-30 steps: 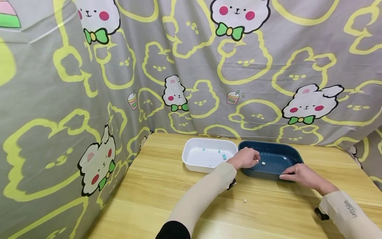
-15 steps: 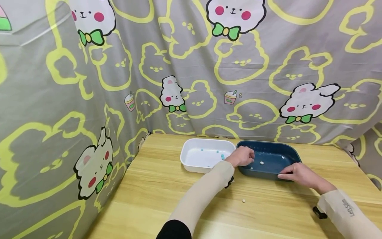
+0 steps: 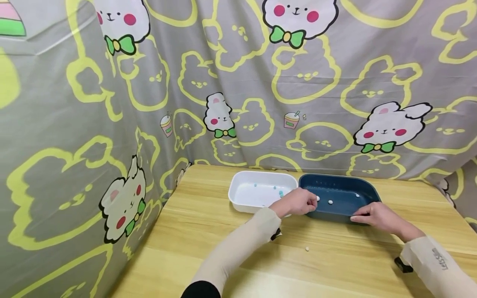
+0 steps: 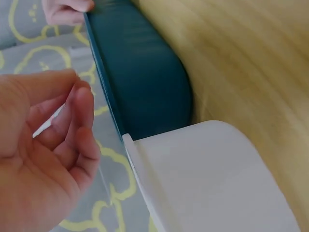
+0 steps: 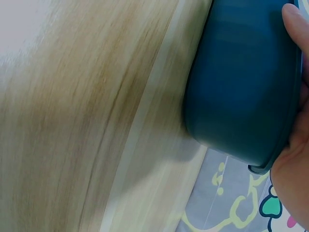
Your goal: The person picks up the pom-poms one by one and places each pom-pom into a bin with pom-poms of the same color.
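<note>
The dark blue tray (image 3: 343, 214) holds three small white beads, one of them a bead (image 3: 330, 202) near its middle. My left hand (image 3: 296, 201) hovers over the tray's left end, its fingers loosely bent. Another white bead (image 3: 318, 198) shows in the tray just beyond those fingertips. The left wrist view shows thumb and index tips close together and no bead between them. At the right front corner, my right hand (image 3: 381, 217) grips the dark blue tray's rim, with the thumb (image 5: 294, 21) over the wall.
A white tray (image 3: 242, 205) with several turquoise beads (image 3: 281, 193) stands against the blue tray's left side. One loose white bead (image 3: 307, 248) lies on the wooden table (image 3: 179, 231) in front. A patterned curtain (image 3: 257, 82) hangs behind and at the left.
A white bead at my left fingertips has dropped into the dark blue tray and shifted there. My left hand has drawn back left and nearer. The right hand keeps its grip on the rim.
</note>
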Motion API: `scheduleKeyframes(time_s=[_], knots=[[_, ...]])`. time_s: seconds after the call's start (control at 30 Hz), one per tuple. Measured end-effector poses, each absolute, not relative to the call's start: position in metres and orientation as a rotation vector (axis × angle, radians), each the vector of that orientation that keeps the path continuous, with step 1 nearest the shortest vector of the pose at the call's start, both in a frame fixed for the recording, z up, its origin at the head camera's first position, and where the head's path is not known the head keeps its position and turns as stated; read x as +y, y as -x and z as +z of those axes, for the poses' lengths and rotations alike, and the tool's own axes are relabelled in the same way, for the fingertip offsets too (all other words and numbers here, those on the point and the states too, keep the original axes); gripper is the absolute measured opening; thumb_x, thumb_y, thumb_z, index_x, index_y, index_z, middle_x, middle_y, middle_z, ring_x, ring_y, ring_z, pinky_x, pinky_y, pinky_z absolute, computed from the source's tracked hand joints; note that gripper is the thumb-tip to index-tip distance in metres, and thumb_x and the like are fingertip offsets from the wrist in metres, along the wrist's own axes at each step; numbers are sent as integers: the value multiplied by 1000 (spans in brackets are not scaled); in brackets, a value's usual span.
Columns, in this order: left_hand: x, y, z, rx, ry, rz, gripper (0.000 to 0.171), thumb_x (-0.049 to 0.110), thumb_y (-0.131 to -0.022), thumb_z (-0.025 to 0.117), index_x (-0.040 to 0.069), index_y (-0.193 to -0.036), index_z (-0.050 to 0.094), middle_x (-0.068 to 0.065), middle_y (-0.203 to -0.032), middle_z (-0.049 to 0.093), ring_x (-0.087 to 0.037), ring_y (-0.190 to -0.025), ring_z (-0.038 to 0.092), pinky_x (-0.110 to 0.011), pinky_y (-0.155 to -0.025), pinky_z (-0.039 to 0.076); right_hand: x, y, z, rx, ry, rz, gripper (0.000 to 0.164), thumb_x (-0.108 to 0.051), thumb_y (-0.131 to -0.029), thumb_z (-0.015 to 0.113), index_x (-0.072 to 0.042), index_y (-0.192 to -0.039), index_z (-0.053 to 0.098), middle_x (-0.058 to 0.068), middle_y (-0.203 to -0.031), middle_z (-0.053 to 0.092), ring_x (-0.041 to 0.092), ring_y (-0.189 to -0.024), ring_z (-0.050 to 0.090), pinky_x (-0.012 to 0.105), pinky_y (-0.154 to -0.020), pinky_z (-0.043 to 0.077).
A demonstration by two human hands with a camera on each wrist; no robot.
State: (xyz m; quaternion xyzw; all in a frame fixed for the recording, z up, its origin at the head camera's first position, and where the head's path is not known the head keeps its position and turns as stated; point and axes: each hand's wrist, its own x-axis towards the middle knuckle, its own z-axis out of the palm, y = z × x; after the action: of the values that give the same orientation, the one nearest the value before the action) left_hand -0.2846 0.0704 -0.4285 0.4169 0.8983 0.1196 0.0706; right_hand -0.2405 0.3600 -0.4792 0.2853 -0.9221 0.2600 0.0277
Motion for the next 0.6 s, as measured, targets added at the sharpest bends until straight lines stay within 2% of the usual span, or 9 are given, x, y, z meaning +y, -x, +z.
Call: scheduleKeyframes(time_s=[0.1,0.3,0.6], knots=[[64,278,-431,2634,-1344,343,9,21,-94,61,20,-92,70,15,-83,63,6,-74,53,-8,-69,38,361,240,-479,-2843,-888,804,13,-25,-86,70,-14,-83,77,-15,-78,68,-2,-70,60,24,-58,49],[56,264,-439,2499,-1396,293,11,19,-93,62,17,-98,71,14,-87,64,7,-78,54,-7,-71,40,361,240,-477,-2862,-870,811,14,-26,-87,70,-14,-83,77,-14,-79,69,-2,-72,60,24,-59,49],[50,240,-455,2355,-1505,99,17,25,-88,70,16,-102,69,13,-89,63,6,-79,53,-6,-73,38,360,240,-478,-2862,-878,828,14,-25,-87,69,-14,-83,77,-14,-79,68,-2,-71,60,24,-58,49]])
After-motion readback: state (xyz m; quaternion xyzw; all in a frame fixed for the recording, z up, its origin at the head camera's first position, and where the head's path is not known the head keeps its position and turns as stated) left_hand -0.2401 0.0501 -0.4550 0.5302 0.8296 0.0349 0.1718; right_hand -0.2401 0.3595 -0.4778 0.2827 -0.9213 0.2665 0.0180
